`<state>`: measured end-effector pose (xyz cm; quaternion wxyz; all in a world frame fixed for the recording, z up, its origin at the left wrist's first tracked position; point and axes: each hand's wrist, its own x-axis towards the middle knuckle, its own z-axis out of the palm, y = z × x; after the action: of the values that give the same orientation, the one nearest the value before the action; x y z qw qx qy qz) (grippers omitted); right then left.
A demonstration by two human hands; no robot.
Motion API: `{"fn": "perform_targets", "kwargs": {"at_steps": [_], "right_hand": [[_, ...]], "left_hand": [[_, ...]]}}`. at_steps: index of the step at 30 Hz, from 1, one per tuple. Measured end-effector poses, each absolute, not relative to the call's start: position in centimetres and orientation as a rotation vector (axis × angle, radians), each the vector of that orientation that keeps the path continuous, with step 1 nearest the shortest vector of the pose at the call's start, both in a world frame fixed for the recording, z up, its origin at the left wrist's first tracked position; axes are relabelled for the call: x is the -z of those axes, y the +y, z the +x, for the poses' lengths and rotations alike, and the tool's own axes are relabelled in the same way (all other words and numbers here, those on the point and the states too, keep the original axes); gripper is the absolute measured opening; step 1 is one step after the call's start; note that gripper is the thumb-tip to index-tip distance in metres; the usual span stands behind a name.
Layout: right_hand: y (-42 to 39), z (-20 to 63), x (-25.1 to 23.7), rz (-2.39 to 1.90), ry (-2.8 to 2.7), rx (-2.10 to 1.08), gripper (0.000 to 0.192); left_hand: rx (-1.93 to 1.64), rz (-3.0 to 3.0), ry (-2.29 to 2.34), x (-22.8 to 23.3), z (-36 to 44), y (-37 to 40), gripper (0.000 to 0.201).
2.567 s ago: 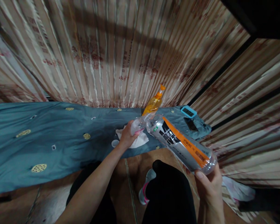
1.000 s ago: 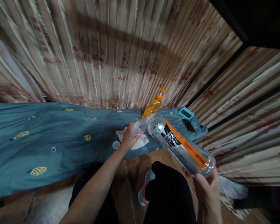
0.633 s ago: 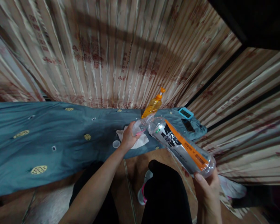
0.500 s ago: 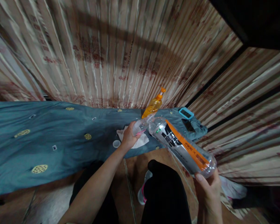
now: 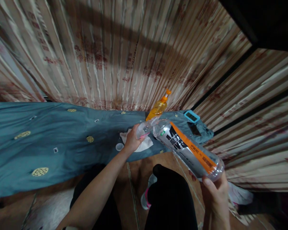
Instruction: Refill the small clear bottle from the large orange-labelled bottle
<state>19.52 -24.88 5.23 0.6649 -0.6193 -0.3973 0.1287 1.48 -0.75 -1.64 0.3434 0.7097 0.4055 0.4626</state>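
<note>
My right hand point(image 5: 216, 188) is wrapped round the base of a large clear plastic bottle point(image 5: 189, 150) with a silver and orange label. It slants, its neck end lower-reaching toward the left and meeting a smaller clear plastic bottle point(image 5: 144, 129). Around that smaller bottle, which shows a bit of pink, my left hand point(image 5: 133, 140) is closed. The two mouths are close together; whether they touch I cannot tell. Under my left hand lies a white tissue point(image 5: 145, 145), with a small clear round cap or cup point(image 5: 119, 147) beside it.
An orange pump bottle point(image 5: 158, 107) stands behind the two bottles on the blue-green cloth point(image 5: 67, 137). To the right lie a light-blue-framed digital clock point(image 5: 192, 116) and a dark phone point(image 5: 194, 128). A pleated patterned curtain point(image 5: 105, 64) hangs behind. My knees are below, over a tiled floor.
The base of the large bottle and my right hand have shifted very slightly to the right. My left hand keeps its hold on the smaller bottle.
</note>
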Motion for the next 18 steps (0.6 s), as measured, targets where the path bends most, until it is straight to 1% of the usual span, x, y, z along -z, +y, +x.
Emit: {"fn": "perform_targets", "kwargs": {"at_steps": [10, 18], "right_hand": [[-24.43, 19.16, -6.03, -1.376, -0.845, -0.372, 0.077], [-24.62, 19.26, -6.07, -1.382, -0.832, -0.355, 0.078]], "left_hand": [[-1.177, 1.865, 1.054, 1.67, 1.29, -0.53, 0.06], [-1.193, 1.879, 1.024, 1.6, 1.12, -0.51, 0.057]]}}
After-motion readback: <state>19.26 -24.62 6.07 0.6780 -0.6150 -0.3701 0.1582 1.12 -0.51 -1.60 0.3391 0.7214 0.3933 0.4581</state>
